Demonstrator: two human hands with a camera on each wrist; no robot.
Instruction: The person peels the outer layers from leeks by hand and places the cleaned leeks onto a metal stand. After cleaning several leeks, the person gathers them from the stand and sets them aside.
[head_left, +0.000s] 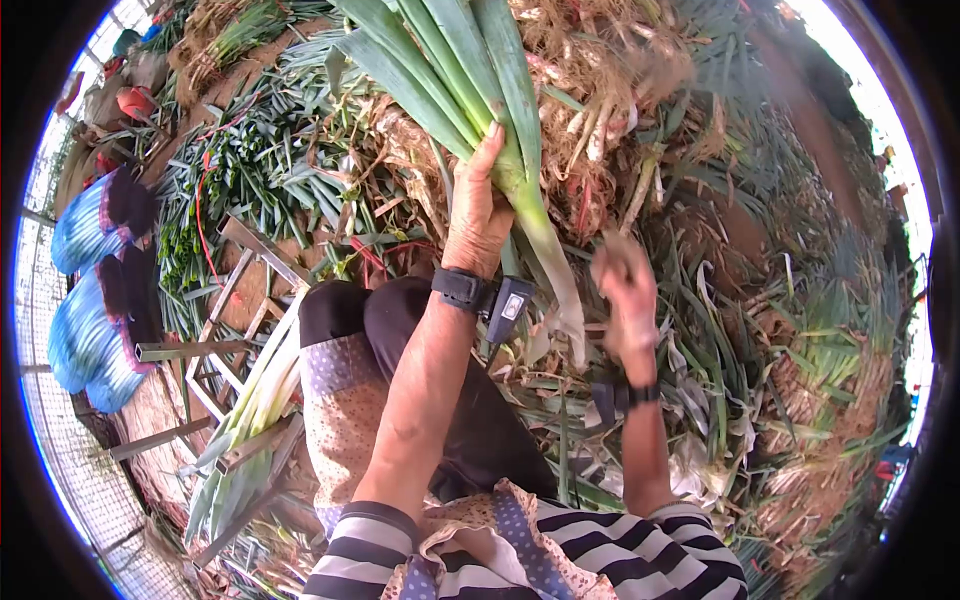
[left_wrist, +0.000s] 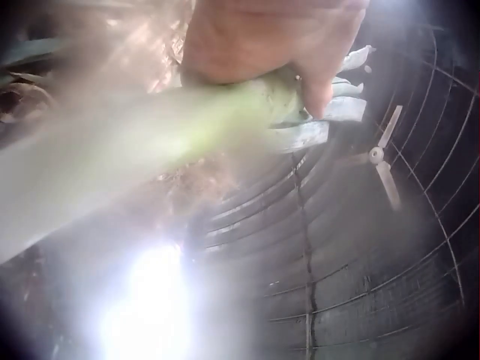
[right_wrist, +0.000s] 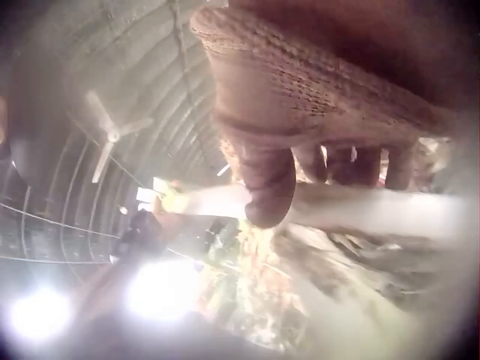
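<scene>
My left hand (head_left: 475,210) grips a leek (head_left: 545,240) where its pale stem meets the green leaves. The leaves fan out toward the top of the head view, and the white end hangs down to the right. In the left wrist view, the fingers and thumb of the left hand (left_wrist: 262,45) wrap the leek (left_wrist: 187,124). My right hand (head_left: 625,295), blurred, is just right of the white stem, with a gap showing between them. In the right wrist view, the thumb and loosely bent fingers of the right hand (right_wrist: 277,112) overlap the leek stem (right_wrist: 337,206).
A heap of leeks with roots (head_left: 600,70) lies ahead. At left, a metal frame (head_left: 225,350) holds several trimmed leeks (head_left: 265,380). Cut green leaves (head_left: 260,160) and blue bundles (head_left: 100,300) lie farther left. Loose leaves (head_left: 710,350) cover the ground at right.
</scene>
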